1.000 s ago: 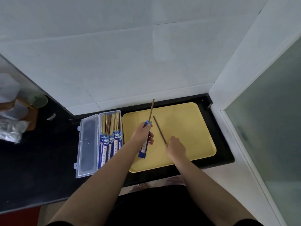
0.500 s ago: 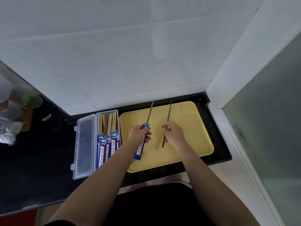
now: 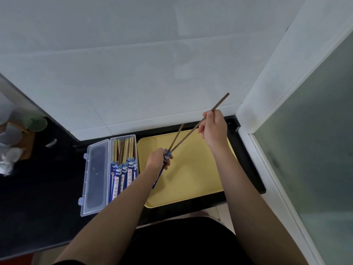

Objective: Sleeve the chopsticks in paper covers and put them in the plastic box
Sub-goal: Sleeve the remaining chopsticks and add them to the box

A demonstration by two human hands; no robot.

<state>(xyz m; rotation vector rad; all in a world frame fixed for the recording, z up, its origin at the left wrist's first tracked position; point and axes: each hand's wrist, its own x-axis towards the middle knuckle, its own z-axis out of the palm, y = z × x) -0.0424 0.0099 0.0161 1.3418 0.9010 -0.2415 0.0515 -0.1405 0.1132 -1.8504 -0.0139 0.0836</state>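
The blue paper cover (image 3: 165,159) sits in the person's left hand (image 3: 158,159), fingers curled round its upper part, held above the yellow tray (image 3: 193,180). Its lower end pokes out below the hand, slanting down toward the left. One brown chopstick (image 3: 178,135) already stands in the cover's mouth, its free end angled up and away. The right hand (image 3: 214,129) pinches a second chopstick (image 3: 219,104) between thumb and fingers, well up its length; the stick slopes down to the left and its lower tip meets the cover's opening right beside the first one, so the two sticks form a narrow V. Whether that tip is inside the paper yet, I cannot tell.

Just left of the tray, touching its edge, lies the clear plastic box (image 3: 136,150), open. Inside it, a row of sleeved chopsticks (image 3: 124,165) lies side by side, blue covers with white labels toward the near end and bare wooden ends toward the wall. The box's hinged lid (image 3: 95,176) lies flat to its left, with nothing in it.

Tray and box rest on a black counter (image 3: 42,197) against a white wall (image 3: 133,73). At the far left, blurred, stands a green cup (image 3: 37,123).
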